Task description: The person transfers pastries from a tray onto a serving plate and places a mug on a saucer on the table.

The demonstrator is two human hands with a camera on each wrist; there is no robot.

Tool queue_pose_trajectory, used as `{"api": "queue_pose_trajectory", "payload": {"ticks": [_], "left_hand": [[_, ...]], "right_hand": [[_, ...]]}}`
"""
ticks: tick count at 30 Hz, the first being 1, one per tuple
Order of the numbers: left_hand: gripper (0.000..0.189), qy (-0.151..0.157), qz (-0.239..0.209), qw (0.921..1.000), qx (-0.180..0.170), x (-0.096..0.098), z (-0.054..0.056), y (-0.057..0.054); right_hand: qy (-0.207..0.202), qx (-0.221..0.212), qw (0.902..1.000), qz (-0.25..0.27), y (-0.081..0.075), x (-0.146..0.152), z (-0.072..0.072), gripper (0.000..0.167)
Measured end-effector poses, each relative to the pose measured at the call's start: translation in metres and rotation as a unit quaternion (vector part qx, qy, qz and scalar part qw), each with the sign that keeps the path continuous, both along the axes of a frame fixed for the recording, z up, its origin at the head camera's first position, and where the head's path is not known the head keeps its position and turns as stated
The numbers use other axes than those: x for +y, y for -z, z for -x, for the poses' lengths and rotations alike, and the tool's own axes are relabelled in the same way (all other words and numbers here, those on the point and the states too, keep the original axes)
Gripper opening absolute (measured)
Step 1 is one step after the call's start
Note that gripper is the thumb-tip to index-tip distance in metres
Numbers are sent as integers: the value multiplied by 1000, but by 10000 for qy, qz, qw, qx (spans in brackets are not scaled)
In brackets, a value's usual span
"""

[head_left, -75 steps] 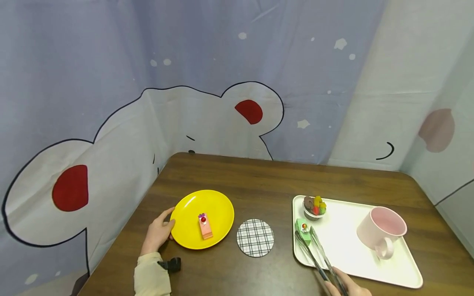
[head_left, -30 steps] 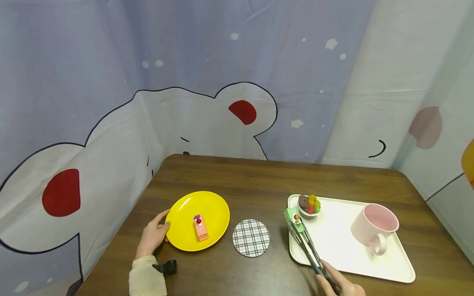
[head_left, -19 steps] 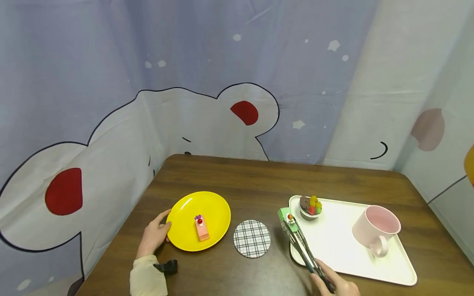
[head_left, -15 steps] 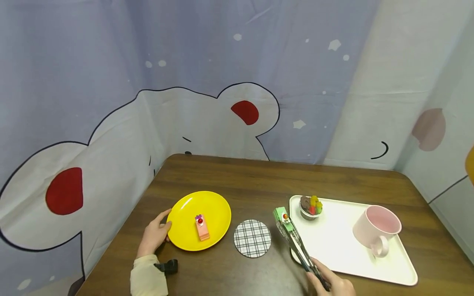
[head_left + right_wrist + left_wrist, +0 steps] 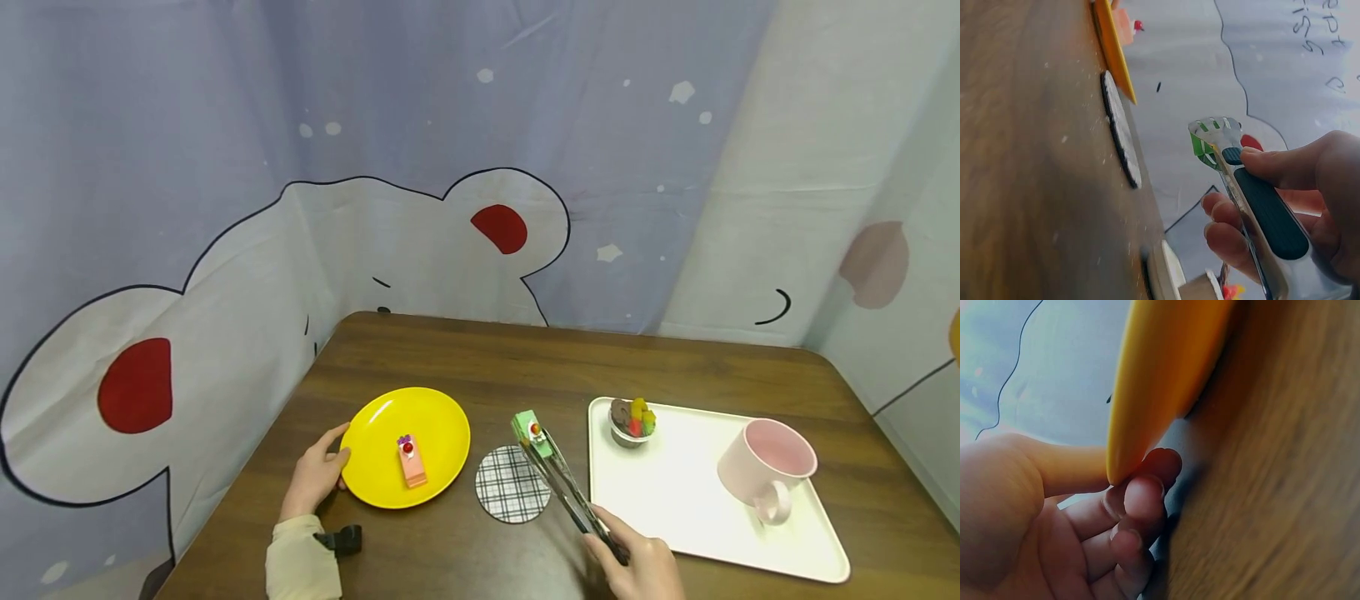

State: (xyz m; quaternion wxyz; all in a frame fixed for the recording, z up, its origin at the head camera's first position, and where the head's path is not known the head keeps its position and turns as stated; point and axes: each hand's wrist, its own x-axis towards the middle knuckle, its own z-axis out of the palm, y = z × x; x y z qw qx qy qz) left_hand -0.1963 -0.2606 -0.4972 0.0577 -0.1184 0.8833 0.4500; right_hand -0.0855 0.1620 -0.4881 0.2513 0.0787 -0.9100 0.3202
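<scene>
My right hand [image 5: 637, 554] grips a pair of metal tongs [image 5: 573, 498] with dark green handle pads. Between the tong tips is a green toy cake slice [image 5: 532, 432] with a red berry on top, raised above the table in the right wrist view. In the head view it overlaps the far edge of a round checked coaster [image 5: 512, 492]. My left hand [image 5: 313, 475] pinches the left rim of a yellow plate [image 5: 375, 475], thumb on top and fingers curled beneath in the left wrist view. A pink toy cake slice [image 5: 412, 467] lies on the plate.
A white tray [image 5: 682, 492] stands at the right of the brown wooden table [image 5: 465, 358]. It bears a pink mug [image 5: 765, 467] at its right and a small fruit-topped chocolate cup [image 5: 632, 423] at its far left corner. A printed curtain [image 5: 375, 100] hangs behind the table.
The tongs closed on the green cake slice, lifted it off the tray and carried it left to the coaster. The left hand still holds the plate's rim.
</scene>
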Motion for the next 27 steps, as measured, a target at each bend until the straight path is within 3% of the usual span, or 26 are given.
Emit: {"api": "queue_pose_trajectory", "payload": {"ticks": [5, 9, 22, 27], "left_hand": [[51, 29, -71, 10000, -16, 0, 0, 0], [51, 23, -63, 10000, -38, 0, 0, 0], [51, 54, 6, 10000, -16, 1, 0, 0], [51, 58, 79, 9999, -20, 2, 0, -1]], "right_hand": [[-209, 500, 9984, -144, -2, -11, 9, 36], [-317, 628, 9974, -153, -7, -25, 15, 34], [-770, 383, 9962, -103, -16, -63, 28, 33], [-874, 17, 9962, -16, -14, -70, 33, 31]]}}
